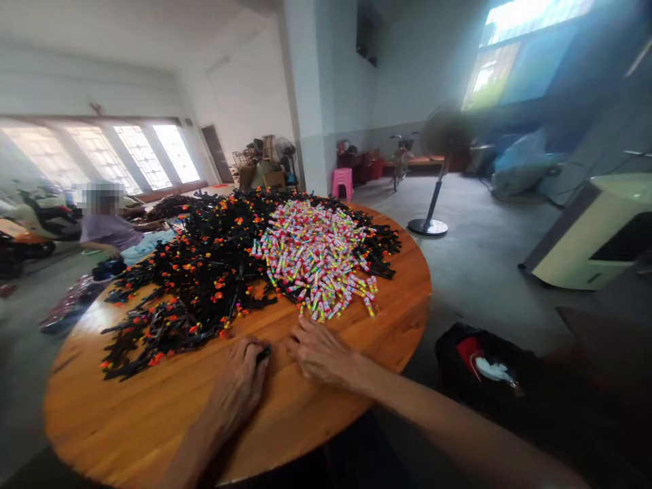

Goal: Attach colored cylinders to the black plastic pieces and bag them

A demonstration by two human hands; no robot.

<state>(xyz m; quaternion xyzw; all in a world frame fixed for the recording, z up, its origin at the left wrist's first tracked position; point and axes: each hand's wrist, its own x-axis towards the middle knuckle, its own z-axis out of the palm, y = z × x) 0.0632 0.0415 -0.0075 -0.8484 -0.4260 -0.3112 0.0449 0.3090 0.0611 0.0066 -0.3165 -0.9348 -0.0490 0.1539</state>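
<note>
My left hand (244, 377) rests on the near part of the round wooden table (326, 414), fingers closed around a small black plastic piece (263, 353). Just to its right, my right hand (318, 350) is curled with its fingers pressed together; whatever may be in them is hidden. Beyond that hand lies a heap of small bright tubes (316, 255) in pink, white, yellow and green. A larger pile of black plastic pieces with orange and yellow bits (204, 278) spreads behind and to the left of my left hand.
A person (109, 227) sits beyond the table's left side. On the floor stand a pedestal fan (432, 204), a pink stool (342, 183) and a white air cooler (585, 231). A black bag (448, 350) with red and white things sits to the right of the table.
</note>
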